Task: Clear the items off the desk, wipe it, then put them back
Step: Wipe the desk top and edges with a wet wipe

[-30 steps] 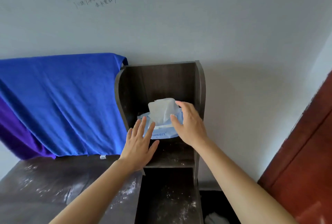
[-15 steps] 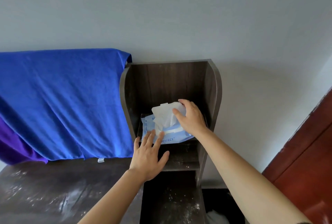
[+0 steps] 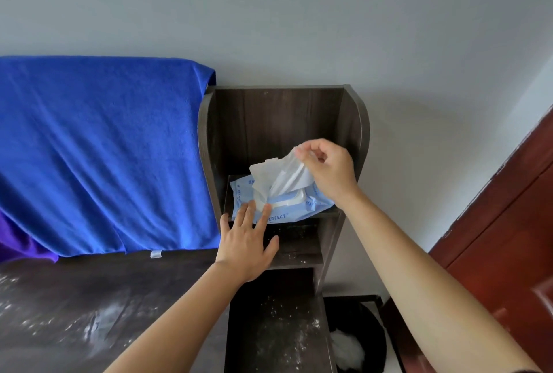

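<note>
The right hand [image 3: 327,170] pinches a wet wipe [image 3: 288,176] above the wipes pack [image 3: 299,211]; the spread left hand [image 3: 245,242] presses the pack's near edge.

The front left corner of the wet-wipe pack [image 3: 302,208] is covered by the fingers of the left hand [image 3: 247,245], so its printed name is read only in part. Its right end is hidden behind the right hand [image 3: 327,169]. The wipe [image 3: 291,176] is concealed at its top between the pinching fingertips. At 9 o'clock the blue cloth [image 3: 98,148] and a purple cloth [image 3: 21,248] are cut by the edge. Handwriting at 12 o'clock is cropped and illegible. At 5 o'clock, a white mass in a dark bin [image 3: 372,339] cannot be identified. Both forearms are cut off at 6 o'clock.
</note>
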`<state>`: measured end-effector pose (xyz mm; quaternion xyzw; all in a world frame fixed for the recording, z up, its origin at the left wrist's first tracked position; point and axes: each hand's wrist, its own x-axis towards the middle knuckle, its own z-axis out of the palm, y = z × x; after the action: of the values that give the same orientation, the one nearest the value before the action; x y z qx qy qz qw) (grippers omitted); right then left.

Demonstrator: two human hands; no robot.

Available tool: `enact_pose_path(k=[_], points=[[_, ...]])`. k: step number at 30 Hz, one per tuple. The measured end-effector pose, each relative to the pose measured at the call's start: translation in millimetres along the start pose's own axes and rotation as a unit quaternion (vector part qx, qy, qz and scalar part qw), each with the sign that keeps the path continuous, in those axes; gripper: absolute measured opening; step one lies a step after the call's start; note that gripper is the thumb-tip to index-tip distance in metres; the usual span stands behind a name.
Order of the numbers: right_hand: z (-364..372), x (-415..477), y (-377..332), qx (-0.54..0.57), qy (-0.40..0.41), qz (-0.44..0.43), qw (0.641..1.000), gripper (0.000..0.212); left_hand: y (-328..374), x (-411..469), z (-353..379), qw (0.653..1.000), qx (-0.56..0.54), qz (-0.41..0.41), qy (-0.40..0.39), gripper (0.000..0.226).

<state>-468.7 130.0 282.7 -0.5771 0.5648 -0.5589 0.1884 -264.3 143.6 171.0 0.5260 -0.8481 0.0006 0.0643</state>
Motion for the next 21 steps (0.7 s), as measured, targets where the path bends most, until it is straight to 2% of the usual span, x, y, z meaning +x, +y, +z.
enact_pose_path(k=[4,10,13,17,19,21], points=[[2.3,-10.7,-13.8,-0.02,-0.026,-0.065,0.997,0.003,3.0,0.1,-2.7,1.0,0.003,-0.006,-0.015,0.072],[2.7,-8.1,-15.0,-0.034,-0.006,-0.061,0.998,0.006,3.0,-0.4,-9.0,1.0,0.001,-0.008,-0.031,0.072],[-4.0,1.4,-28.0,0.019,0.045,-0.05,0.998,0.012,2.7,-0.7,-10.2,0.999,-0.003,-0.01,-0.036,0.071],[-27.4,31.1,-68.1,0.113,0.2,-0.077,0.97,0.008,4.7,2.3,-12.3,0.999,-0.002,-0.017,-0.041,0.072],[-40.6,38.9,-81.1,0.117,0.219,-0.094,0.964,0.008,5.7,1.9,-10.6,0.999,0.001,-0.019,-0.042,0.072],[-45.0,34.7,-78.6,0.112,0.202,-0.095,0.968,0.01,5.5,2.8,-9.2,0.999,0.004,-0.02,-0.039,0.071]])
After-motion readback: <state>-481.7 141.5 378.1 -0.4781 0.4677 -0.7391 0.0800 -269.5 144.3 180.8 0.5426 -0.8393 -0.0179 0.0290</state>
